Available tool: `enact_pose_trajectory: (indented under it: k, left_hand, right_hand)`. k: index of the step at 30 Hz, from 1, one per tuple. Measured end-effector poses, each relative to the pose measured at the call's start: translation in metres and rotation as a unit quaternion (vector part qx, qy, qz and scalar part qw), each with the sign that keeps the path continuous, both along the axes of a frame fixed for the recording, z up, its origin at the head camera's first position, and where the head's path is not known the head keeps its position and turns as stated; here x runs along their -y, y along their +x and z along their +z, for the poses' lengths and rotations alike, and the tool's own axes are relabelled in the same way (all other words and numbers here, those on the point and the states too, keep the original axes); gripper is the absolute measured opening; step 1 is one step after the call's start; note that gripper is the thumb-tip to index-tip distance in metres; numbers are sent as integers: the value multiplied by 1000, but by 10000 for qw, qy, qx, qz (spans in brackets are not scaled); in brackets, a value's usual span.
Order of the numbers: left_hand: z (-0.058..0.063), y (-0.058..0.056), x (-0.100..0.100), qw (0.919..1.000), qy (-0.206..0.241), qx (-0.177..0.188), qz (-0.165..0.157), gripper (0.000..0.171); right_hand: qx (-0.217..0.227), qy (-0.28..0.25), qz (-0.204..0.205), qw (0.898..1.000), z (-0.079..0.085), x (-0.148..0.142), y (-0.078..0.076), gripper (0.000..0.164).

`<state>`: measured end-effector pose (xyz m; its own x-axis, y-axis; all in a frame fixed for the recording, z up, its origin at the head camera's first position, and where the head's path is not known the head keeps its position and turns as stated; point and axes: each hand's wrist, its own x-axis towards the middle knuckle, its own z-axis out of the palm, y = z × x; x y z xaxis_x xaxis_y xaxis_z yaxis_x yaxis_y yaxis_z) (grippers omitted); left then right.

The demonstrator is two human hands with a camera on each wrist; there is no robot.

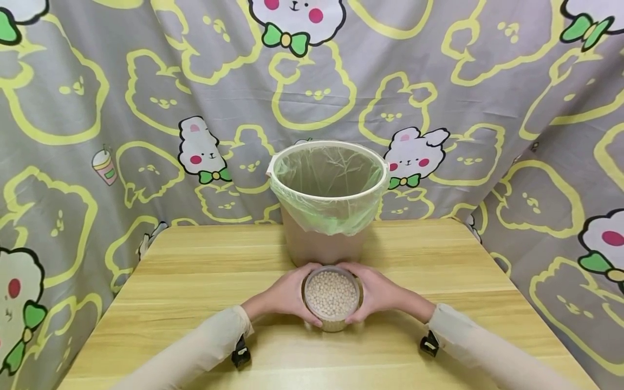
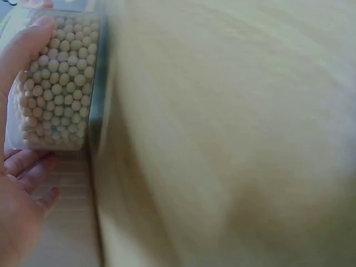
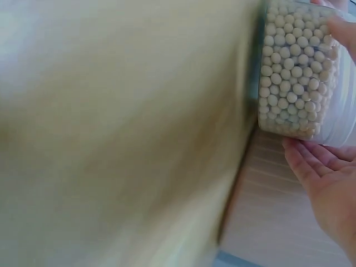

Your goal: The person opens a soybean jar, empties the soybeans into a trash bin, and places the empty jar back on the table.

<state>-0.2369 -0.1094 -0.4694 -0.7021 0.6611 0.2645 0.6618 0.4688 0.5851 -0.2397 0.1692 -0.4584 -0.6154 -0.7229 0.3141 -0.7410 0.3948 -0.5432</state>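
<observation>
A clear round plastic jar (image 1: 333,325) stands upright on the wooden table, close in front of a bin. Through its open top and its wall show many small pale round beads (image 1: 331,294) that look like dried beans. My left hand (image 1: 291,295) grips the jar from the left, and my right hand (image 1: 372,292) grips it from the right. In the left wrist view the thumb lies along the side of the jar (image 2: 61,83). The right wrist view shows thumb and fingers on either side of the jar (image 3: 295,72).
Behind the jar stands a beige bin (image 1: 322,249) with a pale green plastic liner (image 1: 336,216) folded over its rim. A grey curtain (image 1: 234,97) with yellow bear outlines hangs around the back and sides. The wooden table (image 1: 195,276) reaches toward the curtain.
</observation>
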Motion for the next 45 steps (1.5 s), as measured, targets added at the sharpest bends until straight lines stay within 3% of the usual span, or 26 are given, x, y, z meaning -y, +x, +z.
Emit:
enact_pose_trajectory:
  k: [6,10,14,17,22,27,31,36,41,45]
  left_hand:
    - [18,3,2,9988,470,111,-13,113]
    - [26,8,1,9932,1001,596,-59,114]
    - [30,15,-3,9817,1495,1150,-254,115]
    - [33,18,-6,9776,1622,1317,-272,120]
    - [38,18,-6,9828,1484,1077,-240,130]
    - [46,14,-4,9818,1622,980,-153,122]
    - [54,10,-7,9776,1858,979,-122,119]
    - [60,7,-9,9765,1977,806,-288,116]
    - [61,5,-9,9774,1908,862,-296,115]
    - [60,4,-10,9787,1813,900,-352,115]
  right_hand:
    - [124,-420,155,9989,19,1,3,107]
    - [352,-701,227,9967,29,2,5,107]
    - [415,-847,213,9953,34,6,8,109]
    - [366,-932,194,9948,37,7,8,108]
    - [249,-1043,263,9939,44,7,8,104]
    - [-99,-689,130,9975,60,11,10,108]
    - [-225,-425,-429,9979,74,21,20,113]
    - [-367,-508,-930,9937,80,32,27,110]
    - [-550,-556,-905,9928,79,33,24,106]
    - [-491,-588,-558,9955,77,30,16,105]
